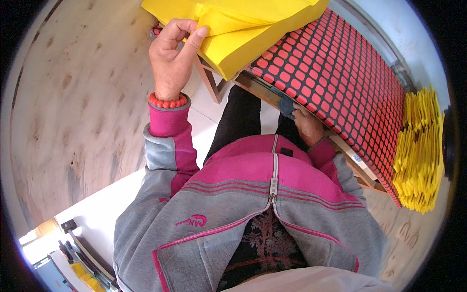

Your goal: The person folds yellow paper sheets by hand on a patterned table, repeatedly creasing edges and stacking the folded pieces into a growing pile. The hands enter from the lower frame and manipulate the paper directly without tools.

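Observation:
At the top of the head view, a yellow fabric bag with creased, box-like folds lies over the near left corner of a table. My left hand pinches its near left edge between thumb and fingers, palm turned inward, a red bead bracelet at the wrist. Lower and to the right, my right hand is at the table's near edge, partly under the tabletop. Its fingers are mostly hidden there, next to a blue-grey patch on the wooden frame that I cannot make out.
A red-and-black checked cover spreads over the tabletop. Stacked yellow fabric pieces stand at its far right end. A large plywood board fills the left side. Wooden table legs stand below the bag, near my knees.

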Available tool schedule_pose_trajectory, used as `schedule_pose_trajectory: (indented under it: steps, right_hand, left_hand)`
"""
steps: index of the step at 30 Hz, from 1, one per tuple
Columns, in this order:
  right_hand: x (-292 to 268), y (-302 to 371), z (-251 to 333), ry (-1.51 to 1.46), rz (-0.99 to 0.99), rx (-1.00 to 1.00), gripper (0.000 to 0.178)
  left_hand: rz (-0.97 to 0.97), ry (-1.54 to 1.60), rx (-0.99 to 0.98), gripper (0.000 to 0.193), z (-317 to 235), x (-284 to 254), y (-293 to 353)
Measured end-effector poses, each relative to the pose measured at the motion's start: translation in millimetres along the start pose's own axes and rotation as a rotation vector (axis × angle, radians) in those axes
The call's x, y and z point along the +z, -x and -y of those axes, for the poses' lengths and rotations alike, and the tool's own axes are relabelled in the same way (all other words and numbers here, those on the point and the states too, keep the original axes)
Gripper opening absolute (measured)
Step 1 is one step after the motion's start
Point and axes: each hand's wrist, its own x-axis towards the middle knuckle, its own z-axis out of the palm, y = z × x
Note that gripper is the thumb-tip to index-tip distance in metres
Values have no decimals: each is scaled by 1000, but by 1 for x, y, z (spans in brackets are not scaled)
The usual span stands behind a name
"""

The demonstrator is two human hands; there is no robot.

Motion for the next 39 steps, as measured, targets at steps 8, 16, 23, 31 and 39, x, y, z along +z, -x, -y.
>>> schedule_pose_trajectory:
  steps: [8,16,23,31,39]
  right_hand:
    - [-13,-4,11,-195,-233,-67,29]
    - [-135,-4,66,-430,-27,-442,17]
    - [-215,-77,114,-510,-457,-731,17]
    - [-212,-142,140,-230,-682,-897,16]
    - [-201,-153,141,-336,-653,-830,15]
  left_hand:
    - [-48,22,57,10,6,4,-1]
    - [235,-71,141,17,0,-12,-4]
    - [313,15,19,24,-9,-16,-8]
    - [396,-93,-49,31,-7,-30,-16]
    - [445,-31,-80,31,-2,-33,-17]
